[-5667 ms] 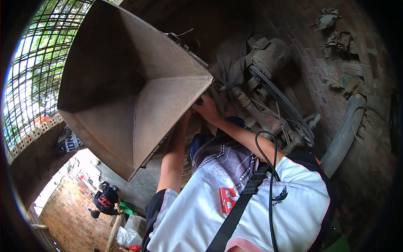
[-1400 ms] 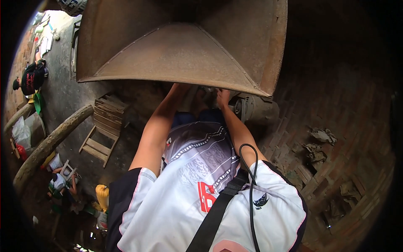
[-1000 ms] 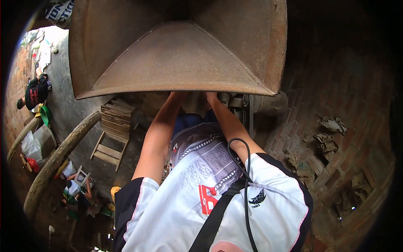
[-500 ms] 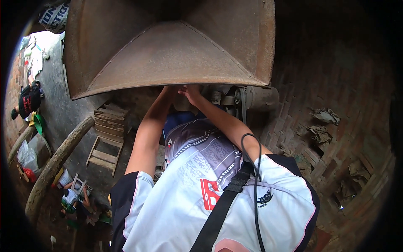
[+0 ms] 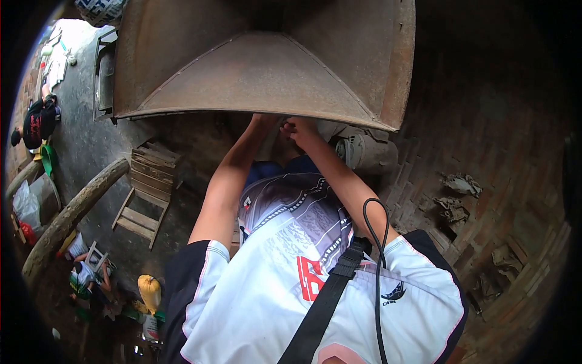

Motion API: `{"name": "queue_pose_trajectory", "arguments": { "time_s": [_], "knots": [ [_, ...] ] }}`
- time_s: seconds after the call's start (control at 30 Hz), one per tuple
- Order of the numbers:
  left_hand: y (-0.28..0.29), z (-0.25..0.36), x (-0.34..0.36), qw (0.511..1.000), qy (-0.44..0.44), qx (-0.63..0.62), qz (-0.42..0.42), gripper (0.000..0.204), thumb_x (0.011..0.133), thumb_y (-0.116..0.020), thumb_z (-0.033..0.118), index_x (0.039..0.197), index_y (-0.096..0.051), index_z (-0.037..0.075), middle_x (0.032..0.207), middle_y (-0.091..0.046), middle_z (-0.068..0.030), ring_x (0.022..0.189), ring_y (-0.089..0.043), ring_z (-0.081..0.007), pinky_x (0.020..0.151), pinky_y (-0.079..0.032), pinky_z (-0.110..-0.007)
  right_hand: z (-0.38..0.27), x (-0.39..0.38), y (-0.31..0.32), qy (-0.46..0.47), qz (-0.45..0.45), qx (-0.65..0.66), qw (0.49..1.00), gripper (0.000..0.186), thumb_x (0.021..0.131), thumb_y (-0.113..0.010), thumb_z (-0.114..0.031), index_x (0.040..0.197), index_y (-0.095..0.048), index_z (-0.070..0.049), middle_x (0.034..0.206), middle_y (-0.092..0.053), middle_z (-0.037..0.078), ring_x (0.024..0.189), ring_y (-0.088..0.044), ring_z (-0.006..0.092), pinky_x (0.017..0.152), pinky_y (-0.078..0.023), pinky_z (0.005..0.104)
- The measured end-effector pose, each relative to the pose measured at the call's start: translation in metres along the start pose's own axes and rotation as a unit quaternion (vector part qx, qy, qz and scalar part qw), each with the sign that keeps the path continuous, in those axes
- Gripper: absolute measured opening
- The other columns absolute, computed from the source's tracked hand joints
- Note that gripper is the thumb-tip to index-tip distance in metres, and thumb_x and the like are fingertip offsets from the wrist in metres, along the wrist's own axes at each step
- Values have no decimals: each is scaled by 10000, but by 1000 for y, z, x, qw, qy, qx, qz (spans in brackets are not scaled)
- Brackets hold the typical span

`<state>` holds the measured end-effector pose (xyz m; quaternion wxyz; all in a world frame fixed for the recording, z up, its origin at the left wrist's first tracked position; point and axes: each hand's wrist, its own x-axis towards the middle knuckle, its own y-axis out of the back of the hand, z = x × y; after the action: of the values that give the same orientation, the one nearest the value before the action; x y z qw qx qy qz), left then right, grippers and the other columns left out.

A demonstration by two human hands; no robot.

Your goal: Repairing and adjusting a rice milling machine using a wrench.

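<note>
A large rusty metal hopper (image 5: 260, 73) with sloping inner walls spans the upper middle, and both hands are at its near rim. My left hand (image 5: 264, 119) reaches under that rim; its fingers are hidden by the metal. Close beside it, to the right, is my right hand (image 5: 298, 128). The fingers of this hand are curled in, and whatever they hold, if anything, cannot be made out. Just right of my right forearm sits a grey, dusty electric motor (image 5: 367, 151), partly under the hopper.
A wooden step stool (image 5: 147, 188) stands to the left, near a thick log rail (image 5: 79, 212). A yellow sack (image 5: 149, 293) lies at lower left. One person (image 5: 41, 124) is at far left, another (image 5: 88, 279) at lower left. Crumpled sacking (image 5: 462, 184) lies on brick floor.
The view has shifted, so the hopper sits farther right and more of the motor and the yellow sack show. Both hands stay close together under the rim.
</note>
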<state>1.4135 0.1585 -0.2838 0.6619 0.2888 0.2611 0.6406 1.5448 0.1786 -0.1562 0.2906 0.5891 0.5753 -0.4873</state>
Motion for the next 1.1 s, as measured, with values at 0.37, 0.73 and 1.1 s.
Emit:
{"name": "queue_pose_trajectory", "arguments": {
  "time_s": [0.37, 0.73, 1.1],
  "knots": [
    [28, 25, 7, 998, -8, 56, 24, 378, 793, -567, 310, 1112, -599, 109, 1154, -573, -134, 1082, -512, -327, 936, -386, -437, -17, -30, 10, 30, -38, -7, 999, 60, 793, -596, -37, 819, -580, 14, 714, -578, 85, 601, -549, 137, 618, -511, 303],
    [21, 18, 5, 997, 30, -62, 22, 380, 840, -546, 308, 1159, -563, 103, 1195, -549, -126, 1108, -496, -298, 952, -381, -420, -23, -29, 40, 155, 46, -11, 987, 106, 839, -514, -67, 851, -566, 24, 677, -557, 89, 519, -554, 155, 498, -532, 301],
    [43, 33, 5, 989, 75, -120, -51, 354, 886, -523, 285, 1190, -529, 102, 1209, -532, -112, 1102, -490, -265, 955, -379, -383, -36, 74, 135, 37, 145, 183, 972, 90, 911, -456, -120, 853, -505, -72, 626, -487, 54, 441, -434, 114, 427, -453, 242]
  ]
}}
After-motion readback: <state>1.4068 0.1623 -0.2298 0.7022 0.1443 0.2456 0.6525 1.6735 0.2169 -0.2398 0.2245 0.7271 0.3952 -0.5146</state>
